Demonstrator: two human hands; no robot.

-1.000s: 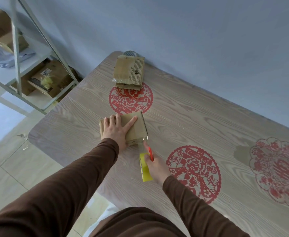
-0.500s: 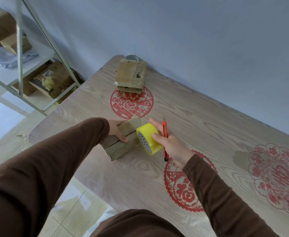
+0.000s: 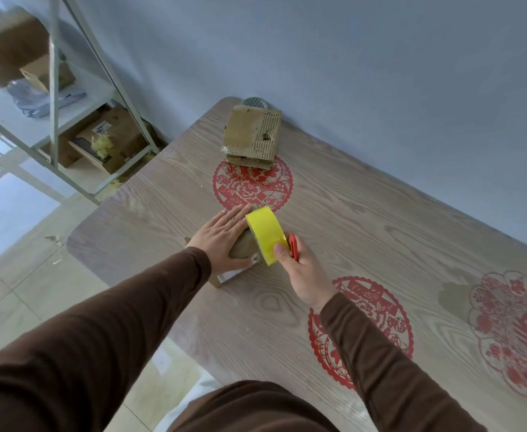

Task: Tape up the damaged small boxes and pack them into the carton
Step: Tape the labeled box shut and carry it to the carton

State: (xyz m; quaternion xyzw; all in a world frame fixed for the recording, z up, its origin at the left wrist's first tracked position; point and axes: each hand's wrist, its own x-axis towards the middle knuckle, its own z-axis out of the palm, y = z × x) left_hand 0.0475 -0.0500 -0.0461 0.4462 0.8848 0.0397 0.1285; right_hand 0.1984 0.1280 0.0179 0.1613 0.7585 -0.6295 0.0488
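Pressing flat left hand (image 3: 221,236) on small box (image 3: 244,248), right hand (image 3: 302,269) gripping tape roll (image 3: 265,233) and cutter (image 3: 293,246)

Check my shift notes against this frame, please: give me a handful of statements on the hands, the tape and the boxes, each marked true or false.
1. The left hand lies flat on the small cardboard box near the table's edge. True.
2. The right hand holds a blue roll of tape. False: the yellow tape roll is what it grips.
3. A red utility knife is also in the right hand. True.
4. The second damaged cardboard box sits in the person's lap. False: it rests at the far end of the table, near the wall.
5. Red paper-cut decorations lie on the tabletop. True.
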